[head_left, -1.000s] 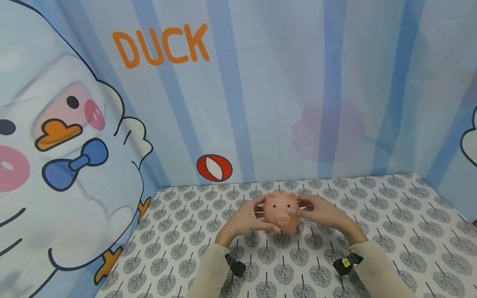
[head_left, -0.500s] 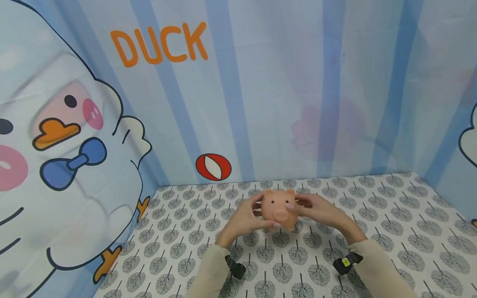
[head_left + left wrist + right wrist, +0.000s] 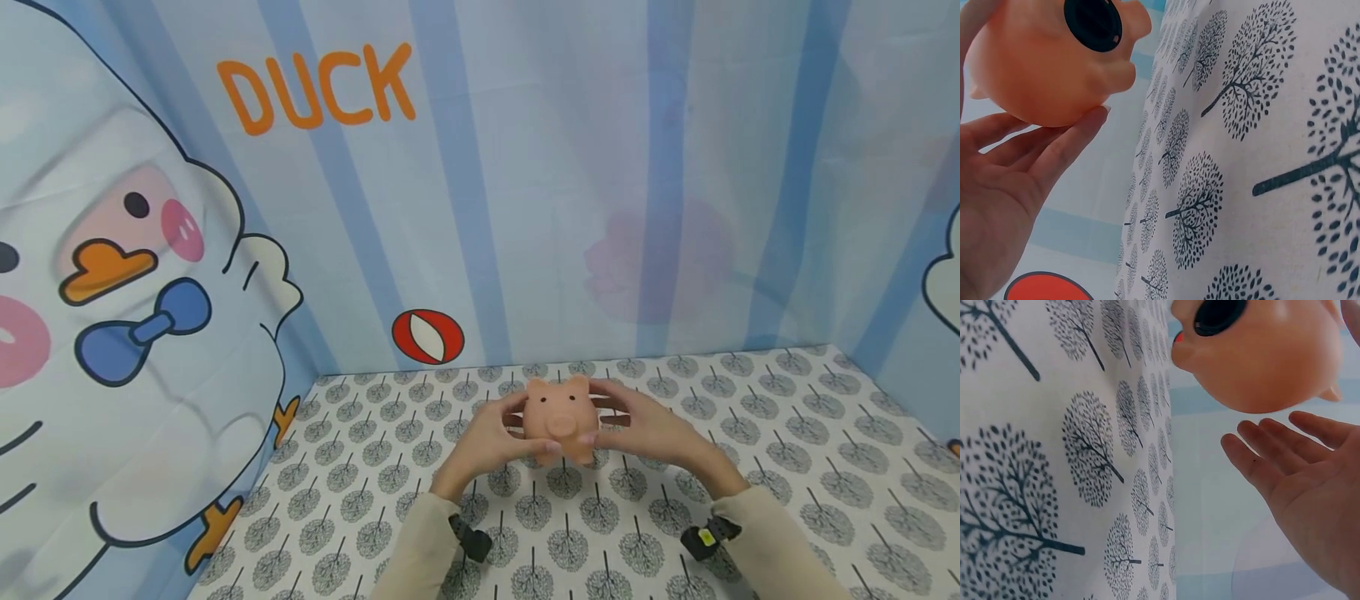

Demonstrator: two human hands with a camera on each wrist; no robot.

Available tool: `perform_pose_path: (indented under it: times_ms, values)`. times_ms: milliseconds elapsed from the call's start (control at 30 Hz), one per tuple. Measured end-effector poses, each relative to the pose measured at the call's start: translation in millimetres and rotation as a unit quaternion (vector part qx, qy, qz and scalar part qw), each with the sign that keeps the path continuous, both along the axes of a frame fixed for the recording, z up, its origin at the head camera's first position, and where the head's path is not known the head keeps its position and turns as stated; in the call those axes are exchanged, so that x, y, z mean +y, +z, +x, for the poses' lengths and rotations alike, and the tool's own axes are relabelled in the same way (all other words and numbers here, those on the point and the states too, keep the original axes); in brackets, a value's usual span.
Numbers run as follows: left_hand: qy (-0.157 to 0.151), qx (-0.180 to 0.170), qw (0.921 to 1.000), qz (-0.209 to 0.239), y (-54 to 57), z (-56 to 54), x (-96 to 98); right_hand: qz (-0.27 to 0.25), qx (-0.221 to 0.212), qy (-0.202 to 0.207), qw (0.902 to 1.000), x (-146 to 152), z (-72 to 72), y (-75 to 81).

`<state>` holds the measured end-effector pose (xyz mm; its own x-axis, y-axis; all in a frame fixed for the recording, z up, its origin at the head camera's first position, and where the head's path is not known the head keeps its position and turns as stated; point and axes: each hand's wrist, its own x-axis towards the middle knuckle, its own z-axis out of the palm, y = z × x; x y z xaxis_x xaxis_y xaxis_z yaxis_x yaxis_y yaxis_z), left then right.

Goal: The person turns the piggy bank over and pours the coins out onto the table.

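Note:
An orange-pink piggy bank (image 3: 557,408) faces the head camera, upright and raised off the tabletop. My left hand (image 3: 486,437) grips its side, thumb across the lower front and fingers along the flank. My right hand (image 3: 651,427) surrounds the other side, its thumb by the lower front. In the right wrist view, those fingers (image 3: 1257,464) are fairly straight, with a gap between them and the pig. Both wrist views reveal a round black plug (image 3: 1093,24) in the pig's underside, between its stubby feet.
A white cloth with grey tree prints (image 3: 345,475) covers the table. Behind it hangs a blue striped curtain (image 3: 540,183) with a red ball print (image 3: 428,337). A large printed duck (image 3: 172,400) fills the left side. Each wrist wears a black strap (image 3: 471,537).
The piggy bank has risen and shifted slightly left, its face tipping up. My right thumb has slid from beside its eye down to its lower front. The head view has turned a little.

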<state>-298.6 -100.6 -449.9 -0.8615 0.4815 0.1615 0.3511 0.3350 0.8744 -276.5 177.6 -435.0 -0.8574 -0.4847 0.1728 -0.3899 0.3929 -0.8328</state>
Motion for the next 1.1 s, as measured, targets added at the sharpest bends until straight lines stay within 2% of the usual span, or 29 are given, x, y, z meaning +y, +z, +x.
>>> perform_pose_path:
  times_ms: [200, 333, 833, 933, 1100]
  values:
    - [-0.002, 0.001, 0.9999, -0.011, 2.0, 1.6, -1.0, 0.023, 0.019, -0.021, 0.9993, -8, 5.7, -2.7]
    - [-0.011, 0.01, 0.9998, -0.016, 3.8, 3.1, -2.7, 0.012, 0.024, -0.012, 0.9996, -12, 6.8, -5.2]
    - [0.002, 0.012, 0.9969, -0.077, 7.6, 6.5, 0.2, -0.004, 0.023, -0.016, 0.9996, -11, 7.4, -5.1]
    - [0.011, 0.004, 0.9972, -0.074, 10.9, 8.7, -0.6, 0.002, 0.023, -0.022, 0.9995, -10, 8.4, -3.7]
    - [0.002, -0.015, 0.9992, -0.038, 14.3, 9.4, -4.8, 0.001, 0.023, -0.018, 0.9996, -8, 8.2, -4.8]
